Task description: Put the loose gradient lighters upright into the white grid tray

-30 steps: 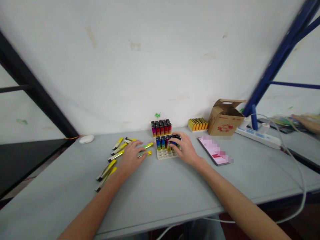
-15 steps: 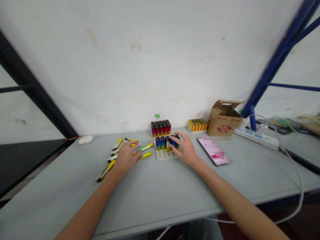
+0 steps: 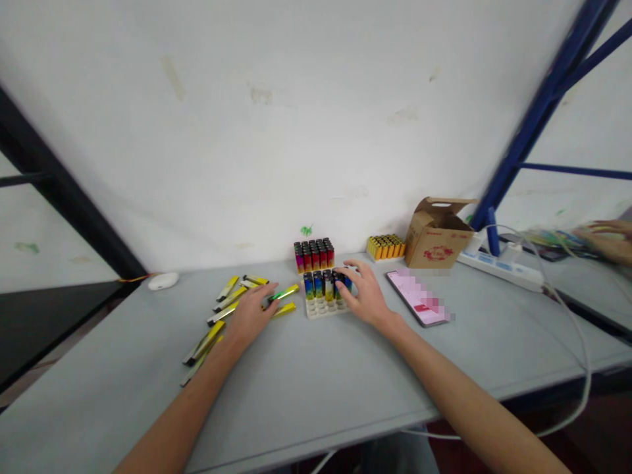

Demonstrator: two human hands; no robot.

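My left hand (image 3: 251,315) reaches over the lighters lying on the left, thumb and fingers closed on a shiny green-and-yellow lighter (image 3: 287,292). Under its fingertips, a yellow lighter (image 3: 285,309) lies on the table. My right hand (image 3: 365,296) curves around the right end of a pale tray (image 3: 323,308), its thumb and fingers apart. Blue lighters (image 3: 309,286) with black tops stand upright in the tray's back part, with a yellowish lighter (image 3: 328,288) at the front. Holes show along the tray's near side. My right fingers partly hide the rightmost lighters.
Behind the tray stands a block of red and purple lighters (image 3: 315,255). Farther right are orange cylinders (image 3: 386,247), a cardboard box (image 3: 437,237), a phone (image 3: 412,296) and a power strip (image 3: 503,268). A white case (image 3: 163,282) lies far left. Another person's hand (image 3: 612,240) shows at right.
My left fingers have closed in on the green-and-yellow lighter. My right fingers have drawn slightly right, away from the yellowish lighter in the tray. The view has shifted a little.
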